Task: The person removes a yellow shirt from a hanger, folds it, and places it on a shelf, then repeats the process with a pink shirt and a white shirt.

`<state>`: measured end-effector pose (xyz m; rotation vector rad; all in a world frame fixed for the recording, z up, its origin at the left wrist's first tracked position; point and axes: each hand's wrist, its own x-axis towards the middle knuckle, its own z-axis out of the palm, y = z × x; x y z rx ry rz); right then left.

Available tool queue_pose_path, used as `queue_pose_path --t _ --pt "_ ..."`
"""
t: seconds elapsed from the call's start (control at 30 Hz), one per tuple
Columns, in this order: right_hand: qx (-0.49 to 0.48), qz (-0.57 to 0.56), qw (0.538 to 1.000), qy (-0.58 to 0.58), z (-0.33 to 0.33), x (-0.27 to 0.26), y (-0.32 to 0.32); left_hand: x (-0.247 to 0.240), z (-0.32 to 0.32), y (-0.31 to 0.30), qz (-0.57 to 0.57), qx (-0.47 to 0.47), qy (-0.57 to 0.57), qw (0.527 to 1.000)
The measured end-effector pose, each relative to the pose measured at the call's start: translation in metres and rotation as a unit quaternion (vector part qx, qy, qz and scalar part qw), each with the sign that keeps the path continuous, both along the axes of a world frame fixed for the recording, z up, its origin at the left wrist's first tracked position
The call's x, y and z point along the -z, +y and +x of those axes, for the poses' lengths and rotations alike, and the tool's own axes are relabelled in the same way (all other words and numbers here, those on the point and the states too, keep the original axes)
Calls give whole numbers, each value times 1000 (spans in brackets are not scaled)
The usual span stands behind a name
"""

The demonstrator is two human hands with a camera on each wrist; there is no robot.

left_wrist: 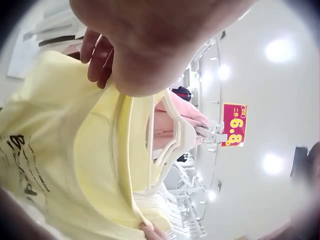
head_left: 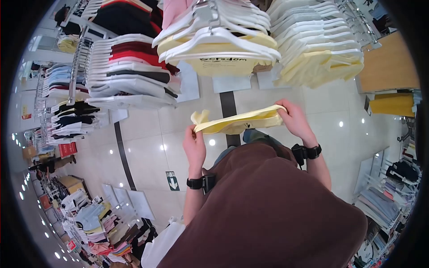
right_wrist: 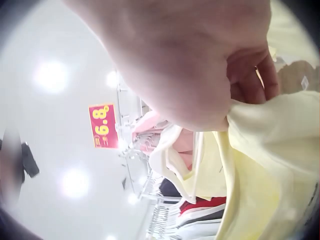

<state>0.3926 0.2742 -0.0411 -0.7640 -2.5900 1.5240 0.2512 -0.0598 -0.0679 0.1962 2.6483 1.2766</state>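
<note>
A pale yellow T-shirt (head_left: 241,124) is stretched by its shoulders between both hands, in front of the body at waist height. My left hand (head_left: 195,146) pinches one shoulder of it, thumb and fingers bent over the cloth, and a sleeve flops up beside that grip. At the other shoulder, my right hand (head_left: 296,121) pinches the fabric in the same way. The left wrist view shows the open neckline and dark lettering on the shirt's front (left_wrist: 50,115). In the right wrist view the right fingers (right_wrist: 247,82) curl behind the cloth.
Straight ahead hangs a rack of white hangers (head_left: 219,42) with yellow and pink tops. More hanging garments (head_left: 129,71) stand left, and yellow ones (head_left: 319,67) right. A red price sign (left_wrist: 234,125) is above the rack. Tiled floor (head_left: 152,147) lies around the person.
</note>
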Motion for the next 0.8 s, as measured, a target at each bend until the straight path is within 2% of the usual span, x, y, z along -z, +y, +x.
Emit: queue_pose_path --t 0.03,0.1,0.13,0.2,0.23,0.33,0.57,0.63,0.67,0.73,0.8 --pt "12 -71 997 25 0 1 7 7 -5 4 105 -25 -50 993" --pt "1 -56 998 20 1 5 21 11 -12 16 285 -82 -164 941" --pt "-11 -42 999 12 0 6 27 8 -14 23 287 -81 -159 941" --pt "-40 -40 998 -22 -4 1 38 3 -21 36 434 -153 -249 852" --pt "-68 -38 995 -63 -5 -1 44 1 -24 42 435 -151 -248 852" --pt "-74 -40 994 -71 -8 0 59 -7 -36 53 452 -187 -240 838" --pt "-100 -38 993 -50 -36 -25 88 -45 -51 69 396 -148 -215 880" --pt "-22 -19 997 72 -58 -42 90 -60 -44 76 385 -144 -200 889" --pt "-26 -19 997 75 -70 -44 94 -66 -37 80 374 -110 -186 902" --pt "-5 9 985 174 -98 -46 103 -78 -27 89 363 -79 -163 914" --pt "-33 30 981 189 -128 -47 103 -88 -18 98 238 1 -108 965"
